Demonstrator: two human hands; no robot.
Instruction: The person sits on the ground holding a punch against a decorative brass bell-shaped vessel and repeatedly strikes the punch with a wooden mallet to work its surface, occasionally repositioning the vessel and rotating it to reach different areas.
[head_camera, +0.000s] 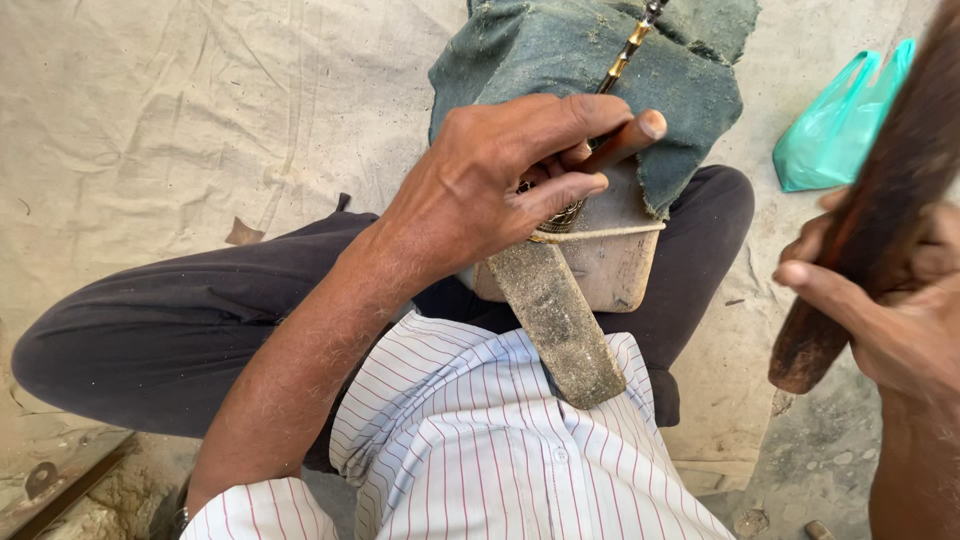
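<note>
A pale, creased cloth sheet (180, 110) covers the floor. A green plastic bag (835, 125) lies on it at the right, and a small brown scrap (243, 234), perhaps leather, lies at the left.

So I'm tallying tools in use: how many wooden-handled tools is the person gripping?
2: a thin wooden-handled tool in the left hand over the green cloth, and a thick dark wooden handle in the right hand. Their working ends are hidden.

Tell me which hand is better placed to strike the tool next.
Probably the right hand: it grips the wooden mallet, raised clear to the side. The left hand is busy, fingers pinning the thin tool against the cloth-covered block.
</note>
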